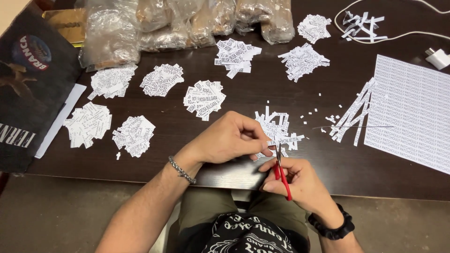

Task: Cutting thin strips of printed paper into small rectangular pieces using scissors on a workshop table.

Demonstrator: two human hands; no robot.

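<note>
Just above the table edge [356, 185], red-handled scissors [282, 174] are gripped by the right hand [300, 180] while a paper strip [273, 143] is pinched by the left hand [229, 138].

Dark brown wooden table [154, 161] with soft glare near its front edge, bare grey-brown floor [56, 215] below, pale wall corner [10, 11] at top left, even indoor light, faint shadows on the tabletop

red-handled scissors [282, 175], white printed paper slips [277, 127], dk brown table [356, 164]
</note>
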